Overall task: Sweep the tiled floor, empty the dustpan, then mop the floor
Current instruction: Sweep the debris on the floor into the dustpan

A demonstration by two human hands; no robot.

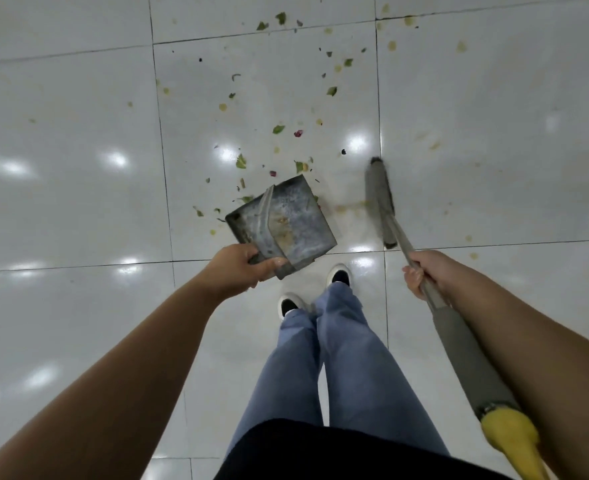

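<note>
1. both hands are busy: left hand [241,268] curls round the near edge of the dustpan [282,220], thumb on top, while right hand [424,271] wraps the broom handle [459,337].
2. just ahead of the left grip the pan's far lip sits at the edge of the leaf scraps [279,129]; whether that lip touches the tiled floor [78,133] i cannot tell.
3. beyond the right grip the broom head [380,202] stands to the right of the pan, apart from it.
4. to do this well, i'd judge: press the lip flat on the tile, draw short strokes from the far scatter back toward the pan, and hold the pan steady.
5. the dustpan looks grey, flat and smeared with dusty residue; it holds little yet.
6. green bits and yellowish stains spread well beyond both grips, so sweeping is at an early stage.
</note>
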